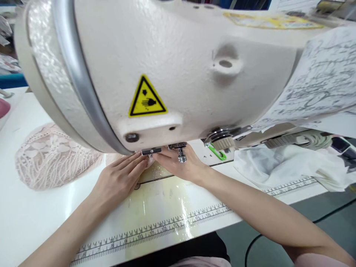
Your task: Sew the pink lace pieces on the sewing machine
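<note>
A white sewing machine head [178,66] hangs over both hands and hides part of the work. My left hand [119,180] lies flat, its fingers stretched out towards the needle area. Under those fingertips is a small bit of pale pink lace fabric [150,161]. From the other side my right hand [185,163] reaches in with its fingers extended against the lace, partly covered by metal machine parts. The larger bunch of lace fabric [52,159] spreads on the table to the left of my left hand.
A ruler strip [164,230] runs along the table's front edge. White cloth [278,165] lies at the right, beyond my right forearm. A green clip-like part [218,152] sits on the machine bed. Paper with handwriting [319,74] covers the machine's right side.
</note>
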A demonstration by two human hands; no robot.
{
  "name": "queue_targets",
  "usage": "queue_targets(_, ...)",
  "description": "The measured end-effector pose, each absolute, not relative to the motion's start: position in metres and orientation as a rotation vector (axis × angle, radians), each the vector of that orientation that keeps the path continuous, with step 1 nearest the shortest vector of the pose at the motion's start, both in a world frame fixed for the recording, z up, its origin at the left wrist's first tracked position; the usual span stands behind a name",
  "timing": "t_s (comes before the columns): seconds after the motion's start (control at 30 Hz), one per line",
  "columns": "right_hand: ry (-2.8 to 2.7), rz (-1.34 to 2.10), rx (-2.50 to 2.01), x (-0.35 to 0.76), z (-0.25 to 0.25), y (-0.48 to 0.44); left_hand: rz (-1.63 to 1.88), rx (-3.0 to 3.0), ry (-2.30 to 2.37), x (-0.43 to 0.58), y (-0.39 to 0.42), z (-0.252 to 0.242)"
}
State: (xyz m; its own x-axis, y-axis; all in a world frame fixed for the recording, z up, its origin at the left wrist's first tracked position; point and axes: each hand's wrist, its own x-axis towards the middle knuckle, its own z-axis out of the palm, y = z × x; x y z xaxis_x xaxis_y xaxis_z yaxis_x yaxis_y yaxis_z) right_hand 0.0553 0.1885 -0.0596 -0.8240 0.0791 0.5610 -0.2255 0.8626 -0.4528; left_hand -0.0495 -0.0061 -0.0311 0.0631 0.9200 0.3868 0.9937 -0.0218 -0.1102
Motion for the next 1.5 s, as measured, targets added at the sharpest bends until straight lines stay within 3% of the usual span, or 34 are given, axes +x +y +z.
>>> queue_targets(0.17, -2.483, 0.057, 0.258, 0.069, -0.043, 0.179, -0.341, -1.967, -1.948, -0.05, -0.007, -0.027)
queue_targets(0.27, -2.442, -0.104, 0.274, 0.073, -0.039, 0.174, -0.352, -1.969, -1.987, -0.051, -0.007, -0.026)
queue_targets(0.73, -2.546, 0.362, 0.429, 0.061, -0.054, 0.176, -0.347, -1.886, -2.059, -0.049, -0.007, -0.029)
queue_targets(1.5, -2.532, 0.33, 0.532, 0.064, -0.061, 0.175, -0.346, -1.897, -2.025, -0.047, -0.004, -0.027)
